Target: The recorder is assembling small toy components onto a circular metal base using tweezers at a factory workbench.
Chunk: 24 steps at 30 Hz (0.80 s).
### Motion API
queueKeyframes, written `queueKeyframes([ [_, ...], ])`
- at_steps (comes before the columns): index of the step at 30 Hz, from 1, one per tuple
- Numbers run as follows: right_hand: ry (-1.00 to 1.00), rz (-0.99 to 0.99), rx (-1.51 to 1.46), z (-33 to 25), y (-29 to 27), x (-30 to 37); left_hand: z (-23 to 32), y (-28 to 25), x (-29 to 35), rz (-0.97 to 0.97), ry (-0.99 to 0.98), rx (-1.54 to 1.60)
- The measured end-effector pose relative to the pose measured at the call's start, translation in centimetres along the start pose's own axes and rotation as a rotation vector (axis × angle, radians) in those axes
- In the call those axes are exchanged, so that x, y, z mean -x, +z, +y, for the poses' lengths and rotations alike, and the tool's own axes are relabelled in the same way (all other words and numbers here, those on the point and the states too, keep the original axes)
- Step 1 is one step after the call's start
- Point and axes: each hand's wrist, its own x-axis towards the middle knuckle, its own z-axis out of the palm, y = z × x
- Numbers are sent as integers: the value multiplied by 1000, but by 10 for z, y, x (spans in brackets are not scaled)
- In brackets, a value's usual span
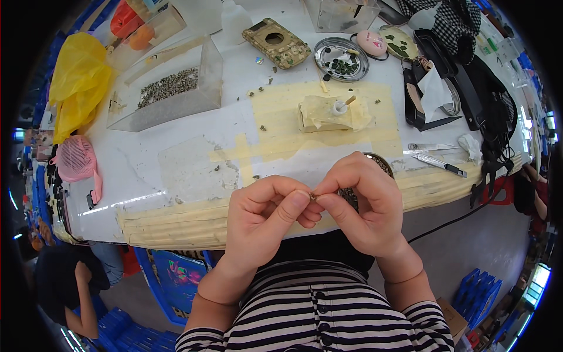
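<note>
Close to the table's near edge, my left hand and my right hand meet fingertip to fingertip. Thumb and forefinger of each pinch a tiny brownish piece, mostly covered and too small to name. Partly behind my right hand is a round container of small grainy pieces. Beyond my hands, a small block wrapped in cream masking tape holds a little white cup with a thin brown stick by it.
A clear box of small grey pieces stands at left. A metal dish with dark green pieces and a camouflage-patterned case lie farther back. Tweezers and a utility knife rest at right. Another person sits at lower left.
</note>
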Motion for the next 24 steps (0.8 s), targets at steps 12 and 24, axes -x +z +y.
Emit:
queueKeyframes([
  [12, -122, 18, 147, -5, 2, -1, 1, -3, 0, 2, -32, 78],
  [24, -89, 61, 133, -5, 2, 1, 2, -4, 1, 11, -65, 135],
])
